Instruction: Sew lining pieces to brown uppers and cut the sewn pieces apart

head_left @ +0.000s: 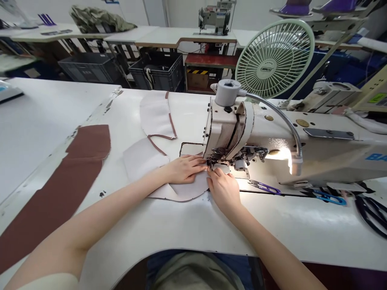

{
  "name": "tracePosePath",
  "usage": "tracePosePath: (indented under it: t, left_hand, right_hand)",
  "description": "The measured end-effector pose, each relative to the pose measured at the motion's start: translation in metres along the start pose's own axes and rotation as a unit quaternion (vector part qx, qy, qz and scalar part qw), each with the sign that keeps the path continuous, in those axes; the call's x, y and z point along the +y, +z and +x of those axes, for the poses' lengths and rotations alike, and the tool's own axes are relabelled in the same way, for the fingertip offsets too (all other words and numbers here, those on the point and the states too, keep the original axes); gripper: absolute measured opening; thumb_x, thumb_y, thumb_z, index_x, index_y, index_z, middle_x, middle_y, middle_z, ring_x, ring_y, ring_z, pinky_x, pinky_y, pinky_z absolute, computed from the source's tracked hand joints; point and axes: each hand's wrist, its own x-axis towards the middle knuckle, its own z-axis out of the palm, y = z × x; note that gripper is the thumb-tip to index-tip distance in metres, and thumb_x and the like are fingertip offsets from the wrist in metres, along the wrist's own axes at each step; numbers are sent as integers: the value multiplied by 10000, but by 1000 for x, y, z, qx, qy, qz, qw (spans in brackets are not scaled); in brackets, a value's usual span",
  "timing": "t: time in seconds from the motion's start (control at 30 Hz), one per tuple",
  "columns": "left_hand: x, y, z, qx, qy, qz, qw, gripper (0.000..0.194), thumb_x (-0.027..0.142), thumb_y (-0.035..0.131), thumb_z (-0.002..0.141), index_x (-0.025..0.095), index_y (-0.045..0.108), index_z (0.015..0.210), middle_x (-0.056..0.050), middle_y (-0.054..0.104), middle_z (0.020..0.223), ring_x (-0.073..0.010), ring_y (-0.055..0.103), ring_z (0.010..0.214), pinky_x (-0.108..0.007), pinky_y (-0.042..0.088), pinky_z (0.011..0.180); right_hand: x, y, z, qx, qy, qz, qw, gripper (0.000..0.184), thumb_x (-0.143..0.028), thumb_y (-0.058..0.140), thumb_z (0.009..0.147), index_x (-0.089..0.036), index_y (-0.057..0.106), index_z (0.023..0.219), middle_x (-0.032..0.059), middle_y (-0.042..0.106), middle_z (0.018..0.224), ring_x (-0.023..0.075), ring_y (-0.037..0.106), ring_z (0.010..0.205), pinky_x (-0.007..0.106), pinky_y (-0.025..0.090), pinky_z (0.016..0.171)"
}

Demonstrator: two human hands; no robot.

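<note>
Because the pale panel (pixel 187 191) looks light and pliable, it should handle best held flat near its edges; it lies behind the curved front edge of the bench (pixel 136 233), at the sewing machine (pixel 229 129), under the left hand (pixel 185 169), its grip flat, unclosed. Whether the right hand (pixel 224 189) pinches it, I cannot tell.

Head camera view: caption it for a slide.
Left hand and right hand on a pale panel at a sewing machine, brown material lying to the left.
</note>
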Motion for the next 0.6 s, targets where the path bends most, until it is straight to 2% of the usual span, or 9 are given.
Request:
tracePosePath:
  t: [0.13, 0.23, 0.33, 0.43, 0.5, 0.6]
  left_hand:
    - [-3, -6, 3, 5, 17, 26, 1000, 403, 223, 430, 880, 219, 505, 1276, -89, 496, 1371, -226, 390, 1300, -363, 292, 1062]
    - [14, -8, 4, 22, -25, 34, 999, 367, 156, 400, 882, 204, 537, 1219, -85, 555, 1298, -221, 449, 1239, -378, 315, 1038]
    - [42, 1, 2, 50, -109, 5, 993, 365, 138, 405, 860, 155, 539, 1199, -113, 557, 1282, -249, 456, 1225, -395, 360, 998]
    - [61, 17, -3, 88, -165, -50, 981, 446, 160, 464, 815, 136, 488, 1260, -117, 487, 1367, -274, 370, 1304, -413, 353, 1022]
    - [64, 25, -6, 110, -174, -82, 975, 435, 168, 451, 831, 147, 486, 1264, -98, 471, 1390, -262, 332, 1336, -417, 334, 1048]
    - [57, 30, -9, 128, -159, -106, 973, 364, 190, 388, 892, 163, 514, 1233, -82, 511, 1358, -240, 361, 1324, -413, 347, 1040]
  right_hand:
    - [2, 11, 2, 29, -14, -16, 999, 285, -152, 386, 925, -160, 663, 991, 70, 629, 884, 137, 552, 705, 279, 286, 633]
    - [3, 16, 6, 48, -15, -8, 999, 262, -181, 407, 927, -159, 656, 1006, 64, 628, 879, 138, 549, 702, 282, 285, 637]
    - [3, 17, 9, 57, -8, -1, 998, 250, -185, 416, 924, -162, 658, 984, 59, 630, 855, 138, 547, 694, 285, 280, 635]
    - [5, 18, 8, 85, -3, 11, 996, 228, -187, 436, 914, -164, 661, 933, 56, 628, 838, 137, 545, 701, 278, 284, 637]
    - [9, 20, 7, 108, -18, 9, 994, 224, -205, 438, 918, -163, 658, 910, 52, 617, 830, 133, 533, 698, 273, 288, 633]
    - [14, 29, 5, 121, -60, -24, 990, 250, -185, 401, 929, -154, 645, 886, 50, 584, 804, 129, 497, 673, 280, 285, 617]
